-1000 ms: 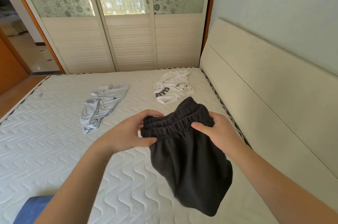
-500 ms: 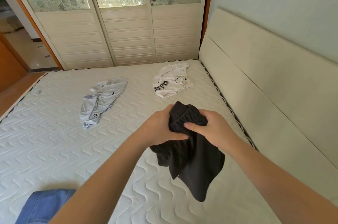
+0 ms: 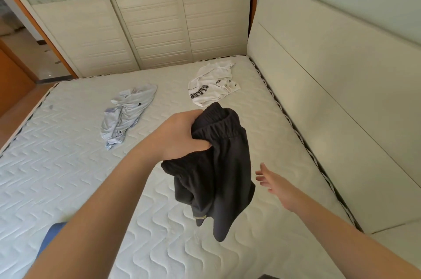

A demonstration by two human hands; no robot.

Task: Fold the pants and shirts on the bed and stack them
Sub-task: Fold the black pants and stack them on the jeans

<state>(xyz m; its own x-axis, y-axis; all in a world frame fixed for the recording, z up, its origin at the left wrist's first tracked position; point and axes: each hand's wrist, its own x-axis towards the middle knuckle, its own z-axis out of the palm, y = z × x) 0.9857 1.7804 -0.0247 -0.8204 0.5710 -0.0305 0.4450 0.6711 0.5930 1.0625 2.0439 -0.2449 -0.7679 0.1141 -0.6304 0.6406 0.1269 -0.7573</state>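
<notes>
My left hand (image 3: 182, 137) clutches the black shorts (image 3: 216, 176) by the waistband, hanging above the bed (image 3: 68, 176) — my right hand (image 3: 276, 184) is released, fingers spread. Bunched like this, they could twist when laid down — a crooked fold

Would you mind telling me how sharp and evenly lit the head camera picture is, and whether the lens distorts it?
Head view: soft daylight, no harsh glare; the black shorts gripped by the left hand lose detail in their folds. The open right hand looks slightly motion-blurred. Wide-angle distortion tilts the wardrobe doors and headboard.
</notes>
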